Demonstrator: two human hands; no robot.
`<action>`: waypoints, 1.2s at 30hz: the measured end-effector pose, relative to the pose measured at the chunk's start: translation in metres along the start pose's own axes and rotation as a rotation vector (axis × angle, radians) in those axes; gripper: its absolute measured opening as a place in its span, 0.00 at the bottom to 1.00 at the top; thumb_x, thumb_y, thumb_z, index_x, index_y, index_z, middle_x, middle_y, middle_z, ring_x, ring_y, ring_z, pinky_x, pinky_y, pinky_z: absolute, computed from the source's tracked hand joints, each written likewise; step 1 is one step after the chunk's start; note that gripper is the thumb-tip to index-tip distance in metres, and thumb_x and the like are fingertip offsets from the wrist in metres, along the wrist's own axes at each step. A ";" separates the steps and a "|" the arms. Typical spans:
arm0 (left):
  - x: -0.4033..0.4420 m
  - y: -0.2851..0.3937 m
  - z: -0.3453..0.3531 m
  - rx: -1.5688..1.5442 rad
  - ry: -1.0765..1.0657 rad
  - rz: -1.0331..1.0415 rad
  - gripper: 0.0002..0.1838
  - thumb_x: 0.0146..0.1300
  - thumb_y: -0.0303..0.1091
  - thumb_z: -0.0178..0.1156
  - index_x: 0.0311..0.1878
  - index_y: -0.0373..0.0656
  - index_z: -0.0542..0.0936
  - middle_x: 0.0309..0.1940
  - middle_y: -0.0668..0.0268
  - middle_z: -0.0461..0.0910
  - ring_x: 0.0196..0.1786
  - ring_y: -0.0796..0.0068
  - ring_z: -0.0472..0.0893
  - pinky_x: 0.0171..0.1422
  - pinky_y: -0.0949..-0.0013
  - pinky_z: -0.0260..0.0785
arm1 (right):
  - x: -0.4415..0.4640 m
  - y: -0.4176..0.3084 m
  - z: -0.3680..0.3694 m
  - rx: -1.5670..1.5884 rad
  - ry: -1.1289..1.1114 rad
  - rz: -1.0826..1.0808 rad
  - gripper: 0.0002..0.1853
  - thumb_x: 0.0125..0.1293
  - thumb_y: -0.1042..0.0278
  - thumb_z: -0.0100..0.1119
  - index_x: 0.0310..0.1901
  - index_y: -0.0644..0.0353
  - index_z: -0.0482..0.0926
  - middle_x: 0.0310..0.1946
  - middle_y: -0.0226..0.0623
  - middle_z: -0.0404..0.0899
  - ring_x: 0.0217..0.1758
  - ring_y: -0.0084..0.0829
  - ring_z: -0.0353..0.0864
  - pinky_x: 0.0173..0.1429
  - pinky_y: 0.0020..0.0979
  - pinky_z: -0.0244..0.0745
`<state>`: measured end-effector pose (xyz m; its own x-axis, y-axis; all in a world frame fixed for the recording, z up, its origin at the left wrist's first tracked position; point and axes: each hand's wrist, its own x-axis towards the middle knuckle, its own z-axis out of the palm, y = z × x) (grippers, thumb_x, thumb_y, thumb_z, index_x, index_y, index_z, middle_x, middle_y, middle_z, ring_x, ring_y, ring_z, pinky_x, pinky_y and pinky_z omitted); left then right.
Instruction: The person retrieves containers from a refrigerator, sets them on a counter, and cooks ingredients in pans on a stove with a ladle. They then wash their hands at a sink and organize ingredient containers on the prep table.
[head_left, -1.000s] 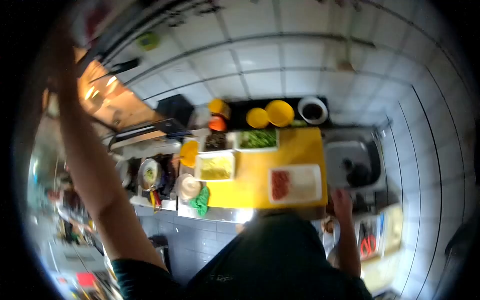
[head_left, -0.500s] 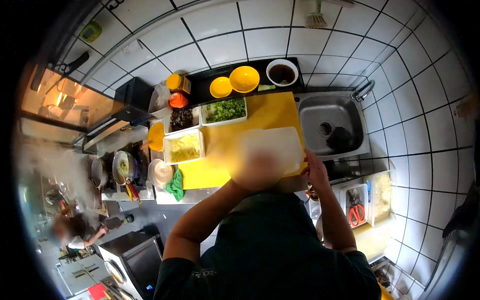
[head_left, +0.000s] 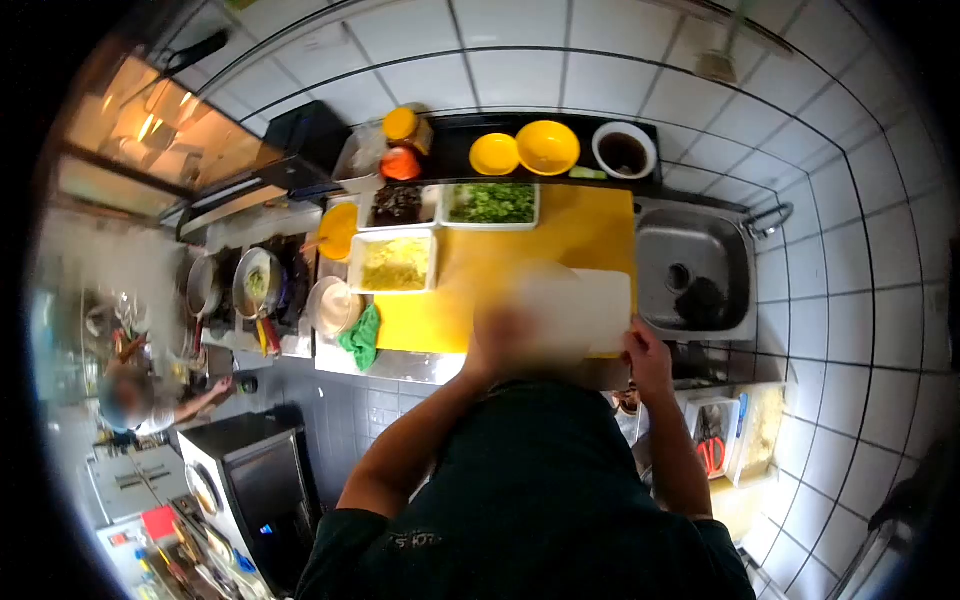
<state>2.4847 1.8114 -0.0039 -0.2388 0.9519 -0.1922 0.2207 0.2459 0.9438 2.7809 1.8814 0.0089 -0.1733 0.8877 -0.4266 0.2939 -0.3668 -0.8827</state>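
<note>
A white rectangular slab-like piece (head_left: 590,312), whose exact kind I cannot make out, lies on the right part of the yellow cutting board (head_left: 590,225). My right hand (head_left: 648,355) is at its right edge, the fingers closed on the rim near the corner. At the left end of the white piece is my left hand (head_left: 503,338); it is blurred, so its fingers and anything in them cannot be told. White containers of chopped greens (head_left: 490,204), yellow shreds (head_left: 395,263) and dark pieces (head_left: 396,206) stand along the board's left and far sides.
A steel sink (head_left: 697,265) adjoins the board's right side. Yellow bowls (head_left: 547,148) and a bowl of dark liquid (head_left: 623,151) stand behind. A green cloth (head_left: 361,338) lies front left, pans (head_left: 257,283) beyond it. Red-handled scissors (head_left: 711,456) sit lower right. Another person (head_left: 150,405) is far left.
The view has turned, shifting the counter rightward in the picture. My left hand has moved left relative to the white piece. My right hand stays at its right edge.
</note>
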 end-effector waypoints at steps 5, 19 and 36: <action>-0.002 0.030 -0.005 0.006 -0.050 0.032 0.28 0.71 0.35 0.64 0.70 0.38 0.69 0.29 0.61 0.78 0.31 0.72 0.79 0.32 0.67 0.74 | 0.000 -0.004 0.000 -0.017 -0.032 -0.039 0.21 0.76 0.65 0.59 0.66 0.63 0.76 0.38 0.31 0.79 0.36 0.22 0.77 0.42 0.30 0.76; 0.005 0.043 -0.014 -0.099 -0.110 -0.026 0.35 0.71 0.36 0.62 0.78 0.47 0.61 0.27 0.64 0.77 0.26 0.74 0.76 0.28 0.69 0.71 | 0.106 -0.016 0.011 0.570 -0.142 0.071 0.19 0.77 0.57 0.58 0.56 0.67 0.80 0.48 0.38 0.84 0.47 0.32 0.84 0.50 0.36 0.79; 0.015 -0.047 -0.133 0.838 0.606 0.322 0.27 0.64 0.36 0.62 0.66 0.37 0.74 0.60 0.45 0.75 0.65 0.47 0.73 0.64 0.51 0.70 | 0.061 -0.015 0.004 0.313 -0.051 0.114 0.29 0.75 0.44 0.57 0.65 0.60 0.75 0.56 0.31 0.82 0.58 0.29 0.80 0.58 0.32 0.76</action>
<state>2.3454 1.7901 -0.0156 -0.4311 0.8021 0.4133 0.8778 0.2666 0.3981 2.7620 1.9396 -0.0045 -0.2055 0.8237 -0.5284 0.0127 -0.5376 -0.8431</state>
